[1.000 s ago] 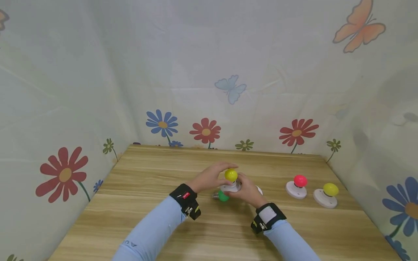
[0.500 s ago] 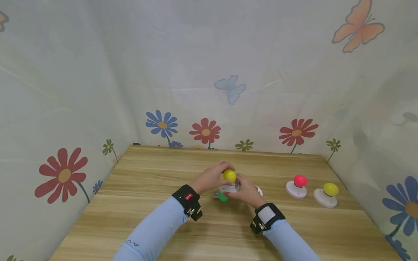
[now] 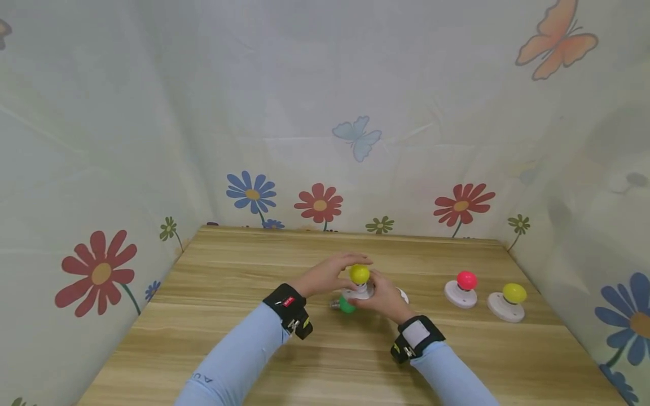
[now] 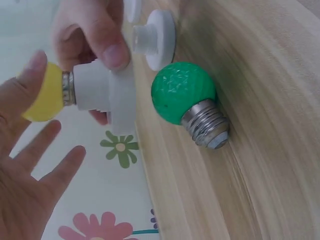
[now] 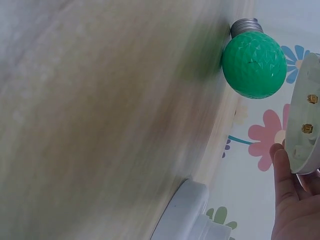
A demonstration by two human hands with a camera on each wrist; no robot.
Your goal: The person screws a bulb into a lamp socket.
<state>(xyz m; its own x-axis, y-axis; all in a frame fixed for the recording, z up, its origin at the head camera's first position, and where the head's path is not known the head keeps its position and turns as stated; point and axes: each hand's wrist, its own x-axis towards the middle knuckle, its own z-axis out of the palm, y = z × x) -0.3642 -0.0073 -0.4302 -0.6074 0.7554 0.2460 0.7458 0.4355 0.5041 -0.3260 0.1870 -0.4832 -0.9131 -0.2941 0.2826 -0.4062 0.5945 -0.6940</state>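
Note:
In the head view my left hand (image 3: 325, 275) has thumb and fingers about a yellow light bulb (image 3: 359, 274), the thumb pressing its side. Its other fingers are spread out in the left wrist view. That bulb (image 4: 46, 102) stands in a round white lamp holder (image 4: 122, 100), with some metal thread showing at the socket's mouth. My right hand (image 3: 388, 299) grips the holder by its base, above the table. Metal contacts show on the holder's underside (image 5: 305, 112). Below lies a loose green bulb (image 4: 182, 92) on its side, screw cap bare.
A white lamp holder without a bulb (image 4: 162, 40) sits on the wooden table (image 3: 244, 259), partly behind my right hand. Farther right stand a red bulb (image 3: 467, 280) and another yellow bulb (image 3: 514, 294), each in a white holder. A flowered curtain (image 3: 284, 113) hangs behind.
My left fingers curled closer round the yellow bulb half a second ago and now reach straighter over it. The bulb and holder shifted slightly left, then back right. My right hand keeps its grip.

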